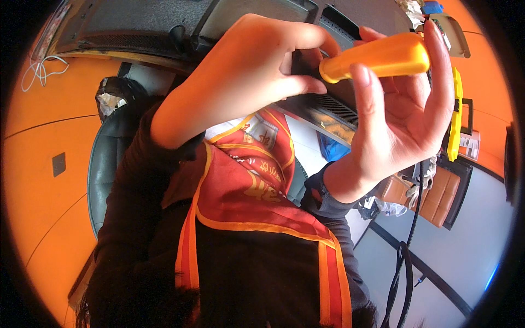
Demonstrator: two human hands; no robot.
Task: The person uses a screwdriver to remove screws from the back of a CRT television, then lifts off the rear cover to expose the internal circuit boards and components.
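My right hand [396, 112] is raised at the upper right, its thumb and fingers around a glossy yellow-orange tapered handle [380, 56]. The handle lies nearly level, with its broad rounded end to the right and its narrower flared end to the left. At that narrow end is my left hand [273, 57], with thumb and index finger curled to either side of it. Something dark shows between these fingers, but I cannot make out what it is. What the handle joins to, if anything, is hidden behind the left hand.
A dark work surface with a raised black tray [251, 13] spans the top. Behind the hands is a black slotted strip [336, 109]. A green chair [106, 169], a lined bin [117, 90], a yellow-edged item [455, 120] and black cables [402, 268] stand around.
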